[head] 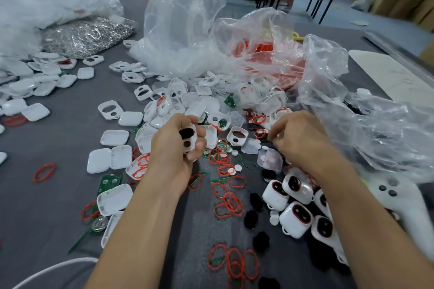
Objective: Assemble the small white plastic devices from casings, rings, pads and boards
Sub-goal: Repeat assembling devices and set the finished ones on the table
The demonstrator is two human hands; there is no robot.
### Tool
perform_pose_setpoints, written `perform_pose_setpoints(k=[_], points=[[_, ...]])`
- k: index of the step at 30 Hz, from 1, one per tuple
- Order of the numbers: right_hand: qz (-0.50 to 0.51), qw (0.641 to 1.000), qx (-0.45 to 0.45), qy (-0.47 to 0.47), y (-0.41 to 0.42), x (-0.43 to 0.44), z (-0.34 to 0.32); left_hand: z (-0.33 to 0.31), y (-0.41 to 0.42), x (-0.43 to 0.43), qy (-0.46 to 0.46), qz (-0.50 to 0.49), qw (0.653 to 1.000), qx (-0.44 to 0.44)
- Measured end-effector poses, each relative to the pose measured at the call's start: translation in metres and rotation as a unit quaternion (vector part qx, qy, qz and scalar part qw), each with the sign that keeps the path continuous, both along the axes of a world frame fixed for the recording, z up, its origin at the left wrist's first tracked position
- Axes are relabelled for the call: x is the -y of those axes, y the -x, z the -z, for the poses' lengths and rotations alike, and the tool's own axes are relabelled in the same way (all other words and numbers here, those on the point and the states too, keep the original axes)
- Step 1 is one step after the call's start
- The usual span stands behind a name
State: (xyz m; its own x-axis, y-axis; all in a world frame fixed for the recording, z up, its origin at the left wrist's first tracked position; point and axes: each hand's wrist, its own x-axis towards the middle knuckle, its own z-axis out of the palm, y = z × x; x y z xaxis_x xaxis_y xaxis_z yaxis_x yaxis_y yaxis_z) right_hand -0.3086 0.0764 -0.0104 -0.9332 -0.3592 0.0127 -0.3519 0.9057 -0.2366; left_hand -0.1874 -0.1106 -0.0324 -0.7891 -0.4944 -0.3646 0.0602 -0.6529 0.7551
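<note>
Left hand (173,145) at frame centre grips a white casing (190,141), fingers curled round it, black pad (185,133) seated in its upper opening. Right hand (298,141) centre right, fingers curled down over the parts pile (can't tell if it pinches anything). Red rings (229,204) are scattered below centre on the grey table (47,206). Assembled devices (296,216) are clustered lower right. Green board (109,182) lower left. Clear plastic bags (185,30) across the top.

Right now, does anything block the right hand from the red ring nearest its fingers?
Nothing visible does. The red ring lies uncovered on the parts pile, just left of the right hand's fingers.
</note>
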Motion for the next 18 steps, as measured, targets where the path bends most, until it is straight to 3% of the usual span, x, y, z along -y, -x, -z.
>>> perform_pose_setpoints(k=[3, 7, 9, 11, 12, 15, 18], points=[[-0.026, 0.999, -0.019, 0.014, -0.005, 0.002, -0.001, -0.001, 0.002, -0.006, -0.009, 0.038, 0.999, 0.003], [-0.025, 0.994, -0.052, -0.097, -0.007, 0.014, 0.004, -0.001, 0.004, -0.013, -0.002, 0.088, 0.996, -0.007], [-0.036, 0.992, -0.068, -0.104, -0.008, 0.015, 0.004, 0.000, 0.005, -0.016, 0.007, 0.098, 0.995, -0.006], [-0.032, 0.996, -0.085, -0.004, -0.011, 0.007, 0.006, 0.002, 0.006, -0.017, 0.007, 0.104, 0.995, 0.000], [-0.013, 0.991, -0.085, 0.100, -0.015, 0.004, 0.008, 0.003, 0.007, -0.018, 0.002, 0.109, 0.994, 0.002], [0.035, 0.913, -0.037, 0.405, -0.044, 0.004, 0.012, 0.004, 0.010, -0.022, -0.030, 0.128, 0.991, -0.004], [0.001, 0.854, 0.070, 0.516, -0.069, 0.014, 0.017, 0.004, 0.011, -0.029, -0.042, 0.137, 0.990, -0.014]])
